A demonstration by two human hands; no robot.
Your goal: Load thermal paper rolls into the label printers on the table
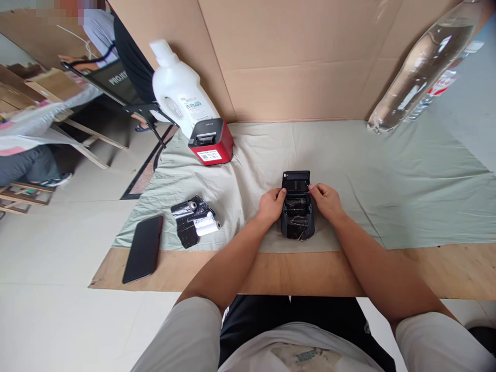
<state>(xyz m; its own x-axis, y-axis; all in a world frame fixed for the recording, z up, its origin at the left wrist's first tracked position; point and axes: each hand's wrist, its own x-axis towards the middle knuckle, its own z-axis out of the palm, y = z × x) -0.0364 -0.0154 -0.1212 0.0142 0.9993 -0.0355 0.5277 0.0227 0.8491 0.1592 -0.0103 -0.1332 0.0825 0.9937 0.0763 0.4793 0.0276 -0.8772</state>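
A small black portable printer (297,227) lies on the cloth in front of me with its lid (296,182) flipped up and back. Black tape or film seems to cover parts of its inside. My left hand (271,205) pinches the left side of the lid near the hinge. On the opposite side, my right hand (326,202) grips the lid's right edge between thumb and fingers. To the left lie small paper rolls (206,225) beside crumpled shiny black wrapping (188,232).
A black phone (143,248) rests at the table's left front. Behind stand a red and black box-shaped printer (217,144) and a white detergent bottle (182,85). Clear bottles (422,67) stand at the back right against a cardboard wall (302,57). Another person (132,57) sits beyond, at left.
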